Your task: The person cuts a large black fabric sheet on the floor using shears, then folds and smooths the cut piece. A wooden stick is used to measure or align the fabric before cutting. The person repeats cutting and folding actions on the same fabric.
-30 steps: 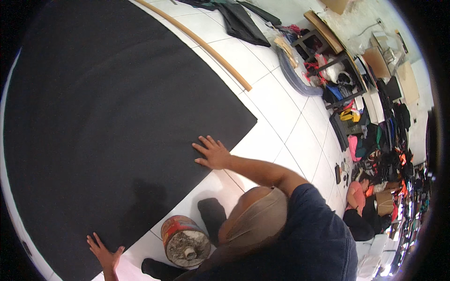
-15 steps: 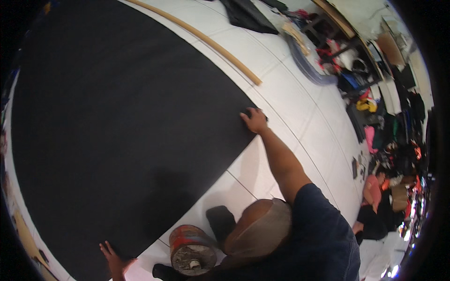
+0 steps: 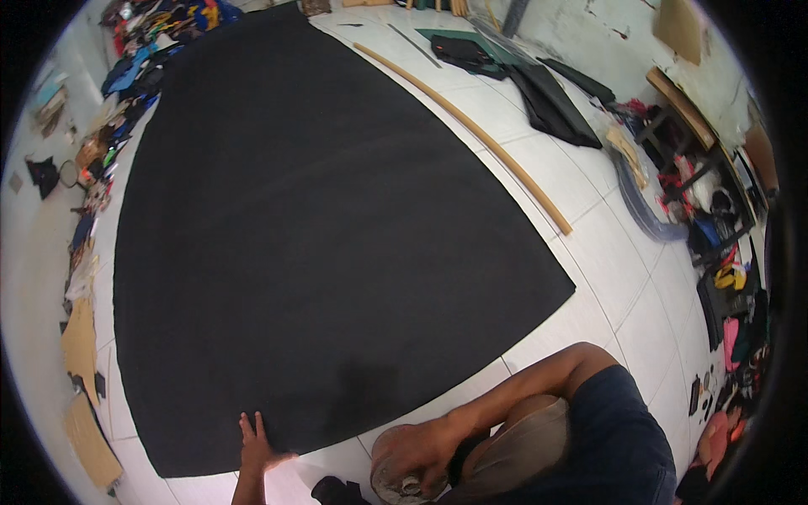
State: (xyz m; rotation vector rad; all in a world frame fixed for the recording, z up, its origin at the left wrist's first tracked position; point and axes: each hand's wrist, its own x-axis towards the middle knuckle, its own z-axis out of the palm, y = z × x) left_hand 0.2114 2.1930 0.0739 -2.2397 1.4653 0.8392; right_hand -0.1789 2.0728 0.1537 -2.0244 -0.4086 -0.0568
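On the white tiled floor [image 3: 589, 252], a large black sheet [image 3: 320, 252] is spread flat, its long axis running from the near edge away toward the far clutter, narrowing at the far end. At its near-left corner the left hand [image 3: 255, 444] is pressed, fingers splayed open, the sheet lying directly ahead of the fingertips. Beside the near edge, off the sheet, the right hand [image 3: 417, 459] is closed around a tape roll [image 3: 396, 484]. A long wooden stick [image 3: 471, 130] lies alongside the right edge, apart from it.
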